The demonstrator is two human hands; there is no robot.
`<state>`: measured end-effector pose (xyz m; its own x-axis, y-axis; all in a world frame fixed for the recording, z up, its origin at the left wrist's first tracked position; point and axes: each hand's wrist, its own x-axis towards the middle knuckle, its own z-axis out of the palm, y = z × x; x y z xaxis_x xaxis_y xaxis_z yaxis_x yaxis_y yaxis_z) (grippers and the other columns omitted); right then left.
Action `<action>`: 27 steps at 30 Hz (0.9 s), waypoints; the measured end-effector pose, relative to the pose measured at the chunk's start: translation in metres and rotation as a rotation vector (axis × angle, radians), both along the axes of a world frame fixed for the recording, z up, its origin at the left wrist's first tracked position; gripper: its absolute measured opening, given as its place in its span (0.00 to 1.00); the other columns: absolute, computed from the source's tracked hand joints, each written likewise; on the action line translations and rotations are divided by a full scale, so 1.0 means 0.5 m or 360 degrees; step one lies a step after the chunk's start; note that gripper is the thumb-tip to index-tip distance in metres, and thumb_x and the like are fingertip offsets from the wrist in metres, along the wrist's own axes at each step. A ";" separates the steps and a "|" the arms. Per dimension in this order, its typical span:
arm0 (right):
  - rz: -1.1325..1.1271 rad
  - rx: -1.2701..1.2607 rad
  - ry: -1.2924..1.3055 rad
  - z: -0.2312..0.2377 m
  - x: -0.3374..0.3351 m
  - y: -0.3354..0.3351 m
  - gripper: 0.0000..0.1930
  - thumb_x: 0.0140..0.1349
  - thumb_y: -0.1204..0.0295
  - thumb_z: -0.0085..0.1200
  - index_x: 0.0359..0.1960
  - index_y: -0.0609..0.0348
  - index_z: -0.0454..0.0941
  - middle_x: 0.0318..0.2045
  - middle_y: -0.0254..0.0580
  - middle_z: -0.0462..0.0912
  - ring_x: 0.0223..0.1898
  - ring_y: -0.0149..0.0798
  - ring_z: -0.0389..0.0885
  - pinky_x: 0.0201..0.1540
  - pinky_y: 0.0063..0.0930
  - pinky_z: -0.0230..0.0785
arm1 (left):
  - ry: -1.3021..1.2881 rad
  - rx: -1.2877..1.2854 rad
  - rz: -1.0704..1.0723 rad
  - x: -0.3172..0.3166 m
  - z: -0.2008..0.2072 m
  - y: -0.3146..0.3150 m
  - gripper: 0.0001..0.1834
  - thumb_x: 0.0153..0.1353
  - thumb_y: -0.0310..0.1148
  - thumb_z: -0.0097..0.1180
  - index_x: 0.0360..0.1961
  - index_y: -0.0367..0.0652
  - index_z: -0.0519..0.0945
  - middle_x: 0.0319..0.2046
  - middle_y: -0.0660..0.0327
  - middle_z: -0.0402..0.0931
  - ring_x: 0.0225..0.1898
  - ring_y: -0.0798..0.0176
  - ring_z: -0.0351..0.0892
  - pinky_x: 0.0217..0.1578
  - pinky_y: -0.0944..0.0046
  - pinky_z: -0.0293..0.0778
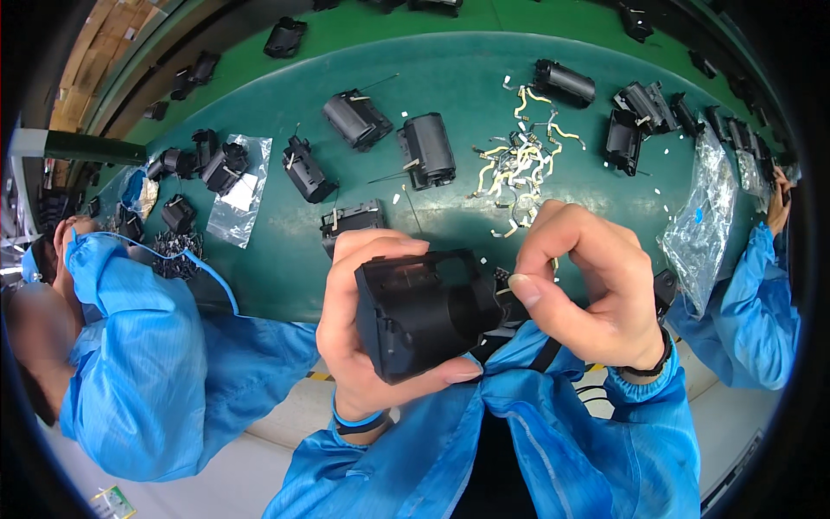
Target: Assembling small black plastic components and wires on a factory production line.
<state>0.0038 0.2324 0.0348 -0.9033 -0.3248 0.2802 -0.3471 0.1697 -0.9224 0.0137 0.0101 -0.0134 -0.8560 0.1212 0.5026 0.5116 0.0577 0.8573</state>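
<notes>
In front of my body, my left hand (339, 324) grips a black plastic housing (419, 307), fingers around its far side and thumb along its near side. The housing has a curved, glossy body with a wide end toward the left. At its right end my right hand (596, 285) is closed in a pinch, thumb against forefinger, on a small flex cable (502, 278). The cable's dark, dotted end shows beside the housing; the fingertips hide the rest. Beyond my right hand lies a loose pile of white and yellow flex cables (523, 169) on the green table.
Similar black housings (430, 151) stand about the green table (363, 73), some with thin wires sticking out. Clear plastic bags (702, 221) lie left and right. A person in a blue smock (143, 346) sits at the left; another person's blue sleeve (748, 303) shows at the right.
</notes>
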 end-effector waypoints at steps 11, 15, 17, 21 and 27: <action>-0.0064 -0.0312 -0.0305 -0.004 0.015 -0.024 0.06 0.63 0.81 0.60 0.41 0.68 0.78 0.37 0.44 0.78 0.37 0.31 0.76 0.41 0.24 0.68 | -0.0339 0.0400 -0.0004 0.019 -0.004 0.013 0.50 0.36 0.43 0.88 0.57 0.31 0.73 0.52 0.52 0.72 0.51 0.58 0.75 0.50 0.59 0.76; -0.0277 -0.0329 -0.0075 -0.028 0.024 -0.037 0.09 0.60 0.84 0.62 0.42 0.68 0.80 0.32 0.41 0.79 0.30 0.30 0.76 0.31 0.23 0.68 | -0.0620 0.0811 0.0089 0.021 0.009 0.037 0.52 0.37 0.40 0.87 0.60 0.32 0.68 0.53 0.50 0.70 0.50 0.58 0.78 0.50 0.60 0.79; -0.0301 -0.0283 0.0018 -0.022 0.022 -0.048 0.10 0.59 0.84 0.62 0.42 0.67 0.80 0.32 0.41 0.79 0.30 0.30 0.76 0.30 0.23 0.67 | -0.0601 0.0838 0.0106 0.018 0.006 0.035 0.53 0.37 0.38 0.87 0.61 0.33 0.66 0.53 0.49 0.70 0.50 0.58 0.79 0.50 0.60 0.80; -0.0242 -0.0041 0.0172 -0.011 0.016 -0.048 0.10 0.58 0.83 0.61 0.42 0.67 0.79 0.36 0.42 0.77 0.33 0.31 0.73 0.34 0.23 0.67 | -0.0488 0.0756 0.0093 0.016 0.005 0.030 0.51 0.38 0.36 0.87 0.60 0.35 0.65 0.53 0.48 0.70 0.50 0.56 0.79 0.51 0.57 0.81; -0.0063 -0.0214 -0.0140 -0.008 0.011 -0.042 0.06 0.60 0.81 0.59 0.38 0.65 0.76 0.35 0.39 0.75 0.34 0.31 0.71 0.37 0.24 0.64 | -0.0391 0.0587 -0.0006 0.009 -0.003 0.022 0.49 0.39 0.34 0.86 0.58 0.36 0.65 0.53 0.45 0.71 0.52 0.55 0.77 0.52 0.54 0.82</action>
<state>0.0091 0.2115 0.0308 -0.9376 -0.2532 0.2382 -0.2597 0.0546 -0.9642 0.0181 0.0210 -0.0149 -0.9553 -0.0249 0.2946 0.2898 -0.2761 0.9164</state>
